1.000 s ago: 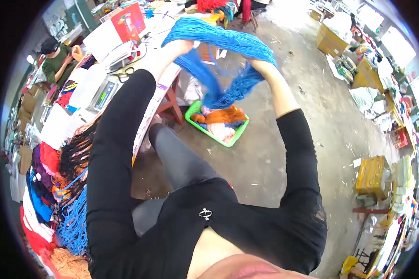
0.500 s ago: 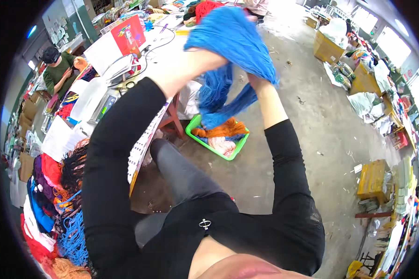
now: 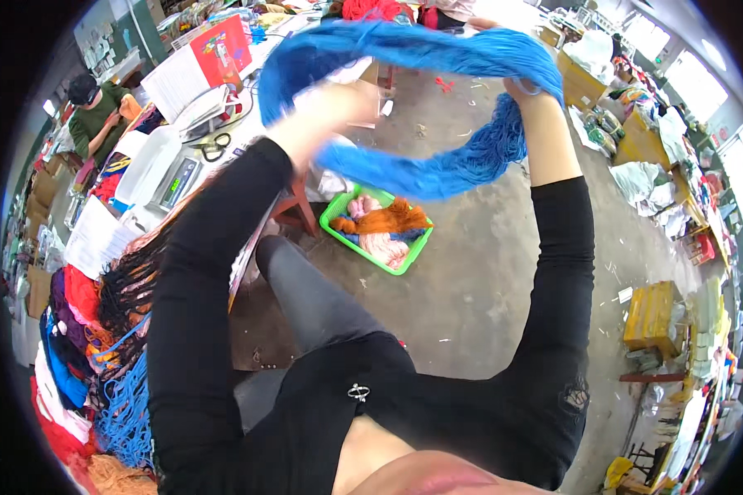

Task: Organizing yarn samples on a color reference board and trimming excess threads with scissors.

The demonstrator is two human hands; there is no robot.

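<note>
Blue yarn hank (image 3: 421, 48) could tangle if strands slip from the right hand (image 3: 530, 89), its grip holding the loop, while blur hides the left hand's (image 3: 338, 107) grip.

Skein: blue yarn skein (image 3: 437, 45), many thin strands in one thick bundle
Shape: single wide loop, spread sideways, open gap in the middle
Pose: up in the air, top run near level, lower run sagging
Right end: draped over the right hand (image 3: 530, 92), strands below it wavy and bunched
Left end: curves around the left hand (image 3: 330, 111); blurred, can't tell if gripped
Lower run: smoother toward the left, blurry
</note>
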